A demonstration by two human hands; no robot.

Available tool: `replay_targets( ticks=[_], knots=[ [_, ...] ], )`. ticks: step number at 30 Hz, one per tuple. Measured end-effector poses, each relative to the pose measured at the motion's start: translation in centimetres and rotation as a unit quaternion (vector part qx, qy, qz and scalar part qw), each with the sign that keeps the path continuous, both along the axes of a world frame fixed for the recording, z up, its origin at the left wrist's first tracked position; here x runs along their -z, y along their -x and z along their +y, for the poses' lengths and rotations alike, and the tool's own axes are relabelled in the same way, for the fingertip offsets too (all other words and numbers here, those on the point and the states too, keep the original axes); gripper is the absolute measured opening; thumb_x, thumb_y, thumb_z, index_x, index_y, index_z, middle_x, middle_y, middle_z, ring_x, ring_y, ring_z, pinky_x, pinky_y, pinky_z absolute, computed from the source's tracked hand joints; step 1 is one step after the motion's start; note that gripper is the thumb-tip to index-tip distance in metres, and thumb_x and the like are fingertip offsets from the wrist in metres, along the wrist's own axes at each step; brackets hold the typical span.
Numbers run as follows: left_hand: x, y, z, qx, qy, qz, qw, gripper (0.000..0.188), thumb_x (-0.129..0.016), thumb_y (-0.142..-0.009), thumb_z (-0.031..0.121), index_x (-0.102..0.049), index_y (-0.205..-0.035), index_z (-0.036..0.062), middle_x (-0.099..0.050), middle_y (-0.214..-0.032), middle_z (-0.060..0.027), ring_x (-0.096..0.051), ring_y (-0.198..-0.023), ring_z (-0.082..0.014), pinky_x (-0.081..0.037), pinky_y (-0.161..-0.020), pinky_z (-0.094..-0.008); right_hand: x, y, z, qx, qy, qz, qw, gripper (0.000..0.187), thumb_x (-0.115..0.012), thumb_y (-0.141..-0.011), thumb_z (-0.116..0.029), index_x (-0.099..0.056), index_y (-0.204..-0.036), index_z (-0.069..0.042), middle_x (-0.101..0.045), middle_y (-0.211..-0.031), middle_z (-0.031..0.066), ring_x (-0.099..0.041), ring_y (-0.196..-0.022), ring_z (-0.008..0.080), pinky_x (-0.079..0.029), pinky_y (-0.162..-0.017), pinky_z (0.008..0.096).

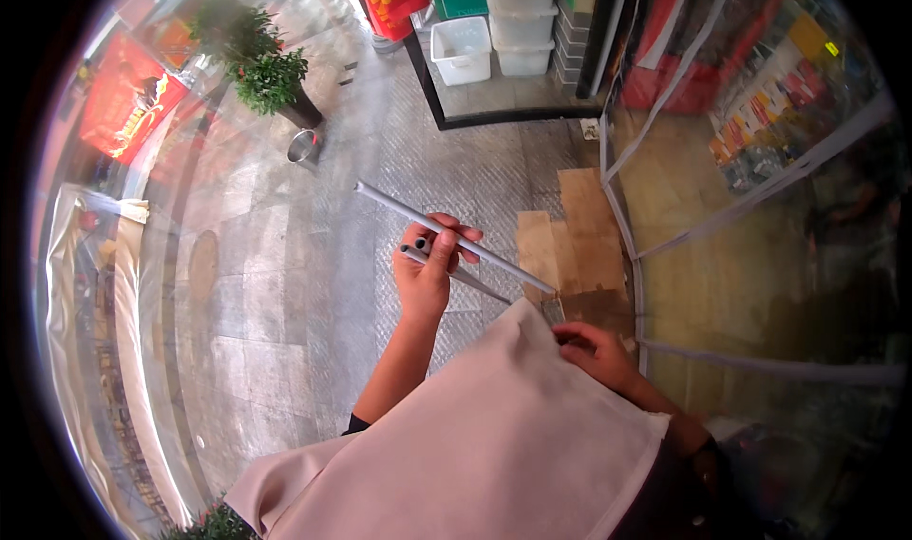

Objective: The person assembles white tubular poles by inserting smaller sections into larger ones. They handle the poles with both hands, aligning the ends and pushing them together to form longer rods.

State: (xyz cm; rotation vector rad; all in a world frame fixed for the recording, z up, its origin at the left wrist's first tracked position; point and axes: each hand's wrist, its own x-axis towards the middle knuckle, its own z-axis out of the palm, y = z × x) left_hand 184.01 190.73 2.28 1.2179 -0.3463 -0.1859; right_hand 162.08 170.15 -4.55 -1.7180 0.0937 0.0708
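Observation:
My left hand point(426, 272) is raised in front of me and closed around grey metal rods point(446, 231). Two rod ends stick out to the upper left, and the rods run down to the right toward a pale beige fabric bag point(494, 426) that lies over my lap and forearms. The lower ends of the rods meet the top edge of the bag. My right hand point(594, 350) rests on that top edge, with its fingers pinching the fabric at the bag's corner.
Grey stone paving lies below. Flattened cardboard sheets point(579, 236) lie by a glass shop door point(750, 189) on the right. White plastic bins point(494, 37) stand at the top, a potted plant point(261, 70) and a metal bucket point(302, 147) at the upper left.

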Motion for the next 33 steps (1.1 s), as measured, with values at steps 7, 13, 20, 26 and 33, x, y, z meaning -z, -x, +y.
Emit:
replay_targets(
  ticks=[7, 13, 20, 26, 33],
  knots=[
    [-0.4, 3.7, -1.7, 0.107, -0.031, 0.003, 0.994, 0.026, -0.060, -0.097, 0.019, -0.058, -0.113, -0.0012, -0.072, -0.096, -0.0143, -0.063, -0.071, -0.0134, -0.044, -0.055, -0.0219, -7.4, -6.7, 1.7, 0.116, 0.280, -0.249, 0.920, 0.028, -0.067, -0.088, -0.010, -0.061, -0.114, -0.002, -0.065, -0.093, 0.0136, -0.066, -0.086, 0.0300, -0.051, -0.074, 0.0364],
    [-0.2, 3.2, -2.7, 0.062, 0.049, 0.017, 0.997, 0.042, -0.053, -0.100, 0.031, -0.052, -0.127, -0.0006, -0.069, -0.106, -0.0160, -0.056, -0.067, -0.0098, -0.038, -0.050, -0.0188, -3.5, -8.0, 1.4, 0.027, 0.184, -0.207, 0.960, 0.016, -0.063, -0.090, -0.013, -0.058, -0.099, -0.001, -0.062, -0.078, 0.0165, -0.064, -0.072, 0.0341, -0.048, -0.063, 0.0425],
    [2.6, -6.3, 5.8, -0.084, 0.206, 0.003, 0.975, 0.035, -0.039, -0.104, 0.036, -0.056, -0.117, 0.0089, -0.064, -0.086, -0.0087, -0.051, -0.067, -0.0149, -0.040, -0.058, -0.0266, -2.9, -6.6, -3.2, 0.142, 0.279, -0.168, 0.935, 0.012, -0.059, -0.094, -0.014, -0.060, -0.098, -0.002, -0.052, -0.064, 0.0166, -0.056, -0.056, 0.0292, -0.043, -0.053, 0.0380],
    [8.1, -16.5, 24.9, -0.041, 0.498, 0.177, 0.848, 0.054, -0.026, -0.104, 0.052, -0.038, -0.075, 0.0079, -0.038, -0.070, -0.0012, -0.035, -0.058, -0.0138, -0.032, -0.051, -0.0285, -1.3, -3.0, -10.7, 0.217, 0.311, -0.101, 0.920, 0.018, -0.065, -0.092, -0.019, -0.062, -0.101, -0.004, -0.054, -0.061, 0.0126, -0.057, -0.055, 0.0237, -0.043, -0.053, 0.0339],
    [16.5, -16.2, 28.3, -0.121, 0.534, 0.299, 0.781, 0.059, -0.025, -0.102, 0.058, -0.038, -0.075, 0.0067, -0.037, -0.063, -0.0020, -0.036, -0.053, -0.0139, -0.030, -0.045, -0.0253, -3.0, -3.8, -12.7, 0.277, 0.133, -0.165, 0.937, 0.031, -0.069, -0.090, -0.017, -0.059, -0.115, -0.001, -0.060, -0.072, 0.0005, -0.055, -0.064, 0.0093, -0.046, -0.060, 0.0251]
  ],
)
